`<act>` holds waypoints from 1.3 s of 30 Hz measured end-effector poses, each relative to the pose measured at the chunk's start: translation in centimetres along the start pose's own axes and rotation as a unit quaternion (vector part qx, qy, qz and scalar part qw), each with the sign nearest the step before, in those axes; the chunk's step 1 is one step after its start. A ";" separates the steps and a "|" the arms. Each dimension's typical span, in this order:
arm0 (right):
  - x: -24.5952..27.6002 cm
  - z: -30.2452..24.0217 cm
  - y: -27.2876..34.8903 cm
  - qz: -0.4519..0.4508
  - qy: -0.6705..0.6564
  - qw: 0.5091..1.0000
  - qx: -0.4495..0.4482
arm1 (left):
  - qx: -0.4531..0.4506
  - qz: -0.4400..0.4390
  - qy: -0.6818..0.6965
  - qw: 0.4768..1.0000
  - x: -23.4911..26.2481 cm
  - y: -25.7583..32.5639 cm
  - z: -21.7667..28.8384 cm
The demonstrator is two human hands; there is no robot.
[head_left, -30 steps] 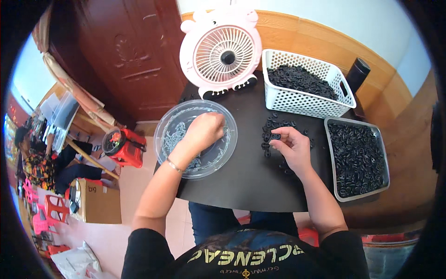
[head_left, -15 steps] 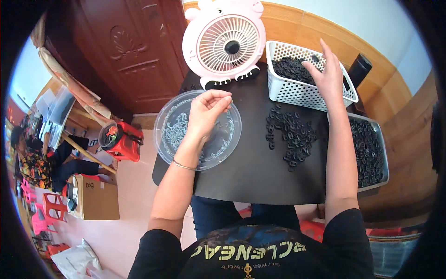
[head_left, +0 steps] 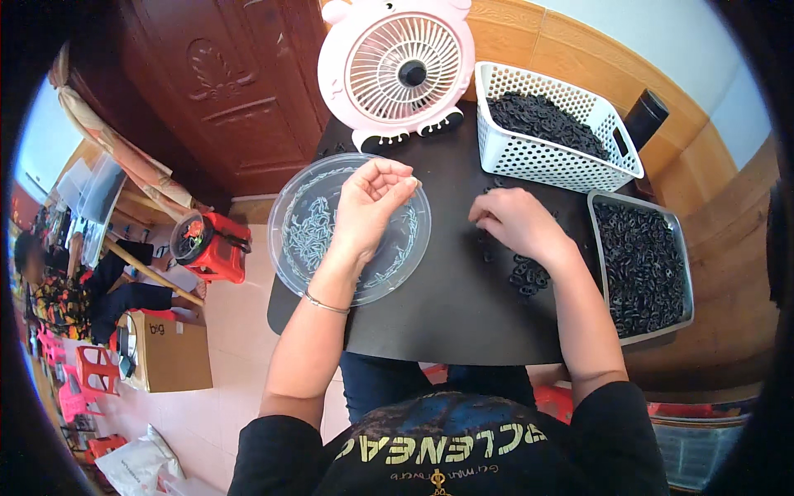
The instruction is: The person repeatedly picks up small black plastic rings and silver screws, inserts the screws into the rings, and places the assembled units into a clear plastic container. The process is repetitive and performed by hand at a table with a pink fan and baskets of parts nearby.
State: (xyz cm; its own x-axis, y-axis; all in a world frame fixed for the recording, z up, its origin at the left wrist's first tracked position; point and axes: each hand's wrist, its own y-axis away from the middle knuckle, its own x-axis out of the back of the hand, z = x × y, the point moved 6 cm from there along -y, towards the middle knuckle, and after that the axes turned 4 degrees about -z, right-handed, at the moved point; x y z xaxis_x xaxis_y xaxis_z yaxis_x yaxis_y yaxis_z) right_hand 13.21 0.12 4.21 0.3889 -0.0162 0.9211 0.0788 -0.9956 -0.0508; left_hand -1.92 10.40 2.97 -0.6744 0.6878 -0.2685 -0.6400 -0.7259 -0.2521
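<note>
My left hand (head_left: 370, 213) hovers above a round clear plastic tub (head_left: 279, 269), its thumb and fingertips pinched together. Whatever sits in that pinch is too small to make out. Inside the tub lie many small pale, silvery pieces (head_left: 313, 236). My right hand (head_left: 523, 225) is low over a loose pile of small black oval link-like pieces (head_left: 527, 279) on the dark table (head_left: 447, 322). Its fingers are curled together at the pile and partly hidden, so what they hold cannot be seen.
A white perforated basket (head_left: 542, 168) of similar black pieces stands at the back right, beside a black cylinder (head_left: 645, 120). Nearer, a grey tray (head_left: 604, 277) holds more. A pink fan (head_left: 333, 74) stands behind the tub. Another person (head_left: 62, 289) sits far left.
My right hand has come down from above the white basket to the pile of black pieces on the table, its fingers curling in. My left hand stays pinched over the tub.
</note>
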 end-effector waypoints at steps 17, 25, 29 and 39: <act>-1.4 0.7 3.3 0.063 0.024 0.998 -0.003 | 0.036 -0.066 -0.022 0.997 -2.9 0.6 -0.9; -1.6 0.3 3.7 0.041 0.005 0.999 -0.036 | 0.030 -0.075 -0.068 0.994 -4.0 0.9 -0.5; -1.8 1.2 4.1 0.061 -0.104 0.992 -0.038 | 0.016 -0.097 -0.075 0.992 -4.5 1.2 -0.6; -1.5 2.6 4.6 0.127 -0.298 0.940 -0.111 | -0.048 -0.171 -0.364 0.914 -7.5 2.4 -0.7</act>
State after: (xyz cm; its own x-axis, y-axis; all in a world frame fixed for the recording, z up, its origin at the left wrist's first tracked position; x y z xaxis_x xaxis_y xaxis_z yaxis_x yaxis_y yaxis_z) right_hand 15.37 -4.24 1.64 0.8202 -0.2660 0.5065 -0.2525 -0.9628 -0.0968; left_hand 1.88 3.55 3.71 -0.5289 0.6686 0.5226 -0.8480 -0.4403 -0.2950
